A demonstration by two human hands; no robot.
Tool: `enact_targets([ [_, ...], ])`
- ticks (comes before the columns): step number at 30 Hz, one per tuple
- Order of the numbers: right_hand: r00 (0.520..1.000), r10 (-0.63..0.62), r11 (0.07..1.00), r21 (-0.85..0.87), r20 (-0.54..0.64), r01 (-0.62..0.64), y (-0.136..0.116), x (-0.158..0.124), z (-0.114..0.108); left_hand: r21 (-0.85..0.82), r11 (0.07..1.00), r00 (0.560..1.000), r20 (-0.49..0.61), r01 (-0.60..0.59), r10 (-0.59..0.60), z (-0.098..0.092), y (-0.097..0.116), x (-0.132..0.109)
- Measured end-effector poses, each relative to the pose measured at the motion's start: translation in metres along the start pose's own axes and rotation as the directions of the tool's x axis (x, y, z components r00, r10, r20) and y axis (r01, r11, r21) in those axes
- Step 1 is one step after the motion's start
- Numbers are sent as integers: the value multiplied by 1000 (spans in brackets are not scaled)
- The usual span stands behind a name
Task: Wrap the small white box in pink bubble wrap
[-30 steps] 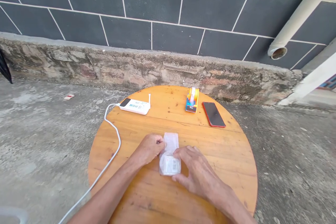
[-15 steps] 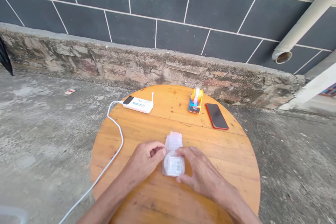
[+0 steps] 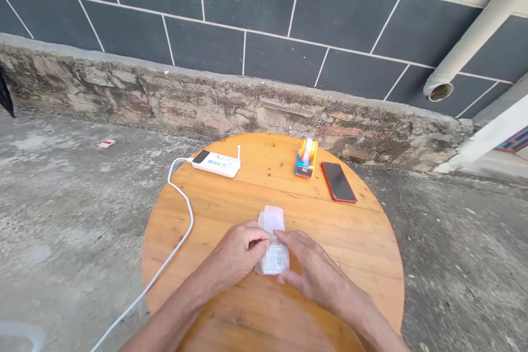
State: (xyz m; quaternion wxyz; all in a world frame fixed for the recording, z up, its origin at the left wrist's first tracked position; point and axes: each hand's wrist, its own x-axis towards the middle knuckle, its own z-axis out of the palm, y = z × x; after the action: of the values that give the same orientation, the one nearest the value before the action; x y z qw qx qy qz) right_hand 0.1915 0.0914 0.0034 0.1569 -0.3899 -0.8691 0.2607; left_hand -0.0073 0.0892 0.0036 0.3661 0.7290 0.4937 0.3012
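A small clear plastic packet [image 3: 273, 242] with a white item inside lies on the round wooden table [image 3: 363, 242], near its middle. My left hand [image 3: 239, 256] pinches the packet's left side, its fingers curled over the plastic. My right hand [image 3: 307, 267] rests on the packet's right side, with the index finger and thumb pressed against it. The packet's far end sticks out flat beyond both hands.
At the table's far side lie a white power strip [image 3: 217, 164] with a white cable [image 3: 181, 214] trailing off the left edge, a blue and orange tape dispenser [image 3: 306, 158] and a red-edged phone [image 3: 338, 181]. Concrete floor surrounds the table; a stone ledge and a drain pipe [image 3: 462, 49] stand behind.
My left hand has shifted right, over the packet's left side, and its fingers closed on it. The packet has folded shorter. The view has shifted slightly.
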Motion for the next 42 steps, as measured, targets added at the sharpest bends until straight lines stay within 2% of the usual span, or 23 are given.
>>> enact_targets([
  [4, 999, -49, 999, 18, 1, 49, -6, 4, -3, -50, 999, 998, 67, -15, 19, -4, -4, 2],
  [7, 999, -32, 999, 6, 5, 32, -9, 5, -4, -133, 990, 994, 106, 44, -30, -6, -10, 3],
  [10, 1000, -20, 1000, -15, 15, 21, -10, 5, -5, -153, 976, 988, 36, 155, -151, -5, -19, 7],
  [13, 1000, -16, 1000, -27, 17, 16, -9, 5, -4, -104, 971, 973, -67, 214, -221, -1, -30, 14],
  [19, 999, -34, 999, -36, 1, 34, -7, 3, -3, -9, 972, 965, -116, 234, -234, 11, -40, 33],
  [31, 999, 29, 997, -74, 36, -26, -13, 6, -9, 239, 924, 954, -109, 299, -280, 7, -35, 37],
  [36, 995, 55, 995, -92, 78, -47, -15, 14, -20, 310, 899, 951, -85, 310, -298, 4, -32, 38],
  [42, 970, 94, 991, 72, 223, -113, -11, 32, -33, 357, 885, 954, -85, 300, -289, 2, -31, 36],
])
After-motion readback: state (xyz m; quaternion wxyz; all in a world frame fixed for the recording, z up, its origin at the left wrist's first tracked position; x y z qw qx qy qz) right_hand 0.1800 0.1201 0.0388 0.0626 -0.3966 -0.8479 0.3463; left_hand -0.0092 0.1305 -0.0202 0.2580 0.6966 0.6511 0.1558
